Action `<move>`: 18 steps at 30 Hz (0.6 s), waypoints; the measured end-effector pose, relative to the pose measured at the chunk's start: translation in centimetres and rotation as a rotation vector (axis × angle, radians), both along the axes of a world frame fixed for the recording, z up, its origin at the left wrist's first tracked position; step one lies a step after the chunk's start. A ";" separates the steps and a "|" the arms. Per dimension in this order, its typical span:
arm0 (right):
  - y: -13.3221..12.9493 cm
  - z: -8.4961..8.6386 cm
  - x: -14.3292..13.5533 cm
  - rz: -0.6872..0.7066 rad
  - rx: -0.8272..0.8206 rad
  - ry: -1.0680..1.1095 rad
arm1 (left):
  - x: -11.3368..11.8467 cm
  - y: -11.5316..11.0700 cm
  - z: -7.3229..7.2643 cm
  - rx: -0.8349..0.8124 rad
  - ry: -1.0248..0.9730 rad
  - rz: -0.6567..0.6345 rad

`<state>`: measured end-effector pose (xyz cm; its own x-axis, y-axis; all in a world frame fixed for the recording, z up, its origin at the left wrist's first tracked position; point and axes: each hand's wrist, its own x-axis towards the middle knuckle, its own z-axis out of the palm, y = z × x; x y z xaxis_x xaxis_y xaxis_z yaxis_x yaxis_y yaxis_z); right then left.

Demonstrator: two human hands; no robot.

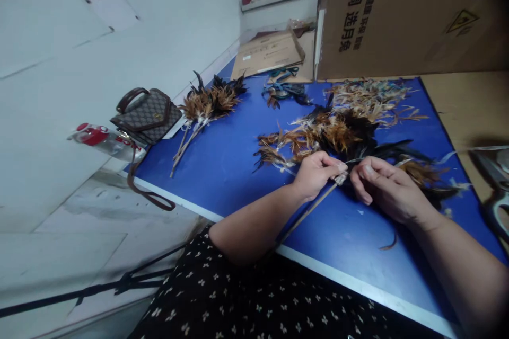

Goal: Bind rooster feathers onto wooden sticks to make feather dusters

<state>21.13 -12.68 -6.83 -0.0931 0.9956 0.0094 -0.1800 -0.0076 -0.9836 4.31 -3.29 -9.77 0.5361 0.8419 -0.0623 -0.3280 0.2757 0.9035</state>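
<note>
Just below the left grip [316, 176], the thin stick [312, 208] slants.

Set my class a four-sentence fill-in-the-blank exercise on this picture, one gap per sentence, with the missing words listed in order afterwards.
1. The tabletop is ____ in colour.
2. The bottle is beside a patterned ____ with a curved handle.
3. The person's right hand and ____ are both near the upper end of a stick.
4. The bundle at the tabletop's left is topped with brown and black ____.

Missing words: blue; handbag; left hand; feathers.
</note>
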 end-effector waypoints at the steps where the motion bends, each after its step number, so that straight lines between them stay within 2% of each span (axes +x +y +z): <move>1: 0.0 0.0 0.0 -0.006 -0.006 0.016 | 0.1 -0.1 0.2 -0.055 -0.061 -0.024; 4: 0.1 0.0 0.1 -0.012 -0.041 0.089 | 0.2 -0.5 0.8 -0.121 -0.173 -0.074; 9: 0.1 -0.2 0.2 -0.019 -0.067 0.157 | 0.0 -0.7 1.8 -0.142 -0.215 -0.109; 14: 0.0 -0.1 0.1 -0.011 -0.084 0.133 | -0.4 -0.4 1.9 -0.099 -0.193 -0.155; 18: -0.2 -0.6 0.4 0.011 -0.109 0.028 | -0.4 -0.8 2.0 -0.070 -0.175 -0.185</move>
